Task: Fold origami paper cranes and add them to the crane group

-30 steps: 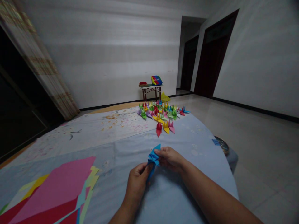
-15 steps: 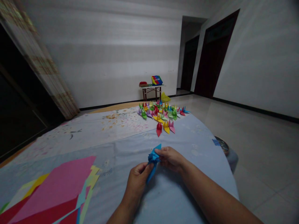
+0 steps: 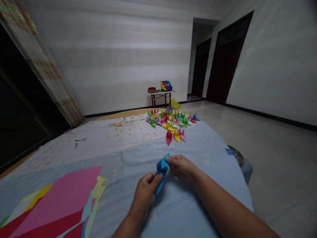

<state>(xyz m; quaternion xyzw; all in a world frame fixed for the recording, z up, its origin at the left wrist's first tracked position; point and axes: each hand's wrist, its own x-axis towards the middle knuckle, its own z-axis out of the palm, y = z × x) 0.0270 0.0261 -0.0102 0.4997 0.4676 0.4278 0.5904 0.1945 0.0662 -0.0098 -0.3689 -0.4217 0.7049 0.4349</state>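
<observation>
From the head view, both hands are pinching a blue folded paper piece (image 3: 161, 170) just above the pale blue cloth (image 3: 188, 211), near its right edge. The left hand (image 3: 146, 191) is closing thumb and fingers on its lower point; the right hand (image 3: 181, 167) is gripping its upper part. Loose colored paper sheets (image 3: 61, 201) are lying at the cloth's near left corner. A cluster of finished paper cranes (image 3: 173, 124) is sitting toward the far right edge, with a small table (image 3: 160, 94) standing by the wall.
</observation>
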